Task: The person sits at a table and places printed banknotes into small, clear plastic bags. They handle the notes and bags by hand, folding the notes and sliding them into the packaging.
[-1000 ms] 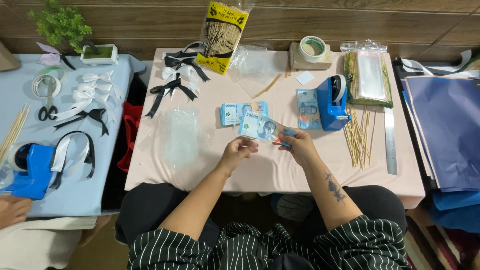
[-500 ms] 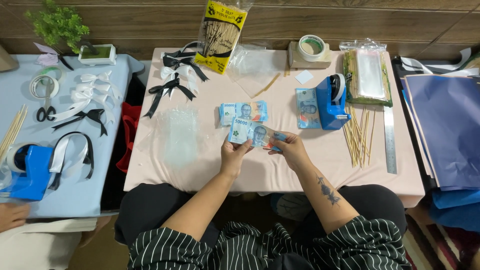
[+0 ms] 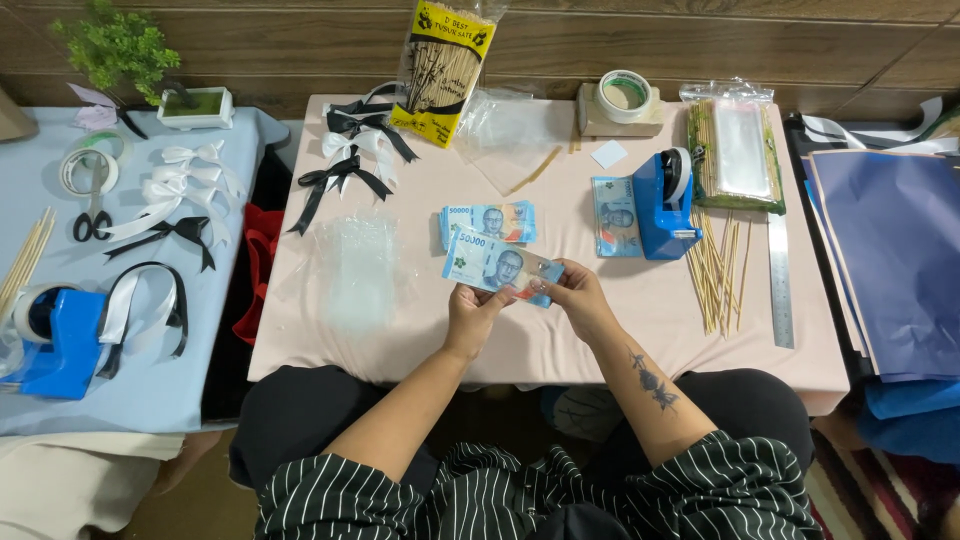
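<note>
Both my hands hold one blue banknote [image 3: 497,265] flat above the pink table [image 3: 600,330]. My left hand [image 3: 474,312] pinches its lower left edge and my right hand [image 3: 574,293] grips its right end. Just beyond it a small stack of blue banknotes [image 3: 490,220] lies on the cloth. Another banknote [image 3: 613,216] rests beside the blue tape dispenser [image 3: 665,205]. Clear plastic sleeves [image 3: 361,265] lie to the left of my hands.
Wooden skewers [image 3: 718,270] and a metal ruler [image 3: 780,280] lie at the right. Black and white ribbon bows [image 3: 350,155], a yellow skewer pack [image 3: 440,65] and a tape roll [image 3: 624,95] sit at the back. Blue paper sheets [image 3: 890,260] are stacked far right. A side table [image 3: 150,390] holds scissors [image 3: 92,215], ribbons and another dispenser [image 3: 55,340].
The banknote was lifted from near the stack and brought toward me; both hands now hold it spread out, a little lower and nearer the table's front edge.
</note>
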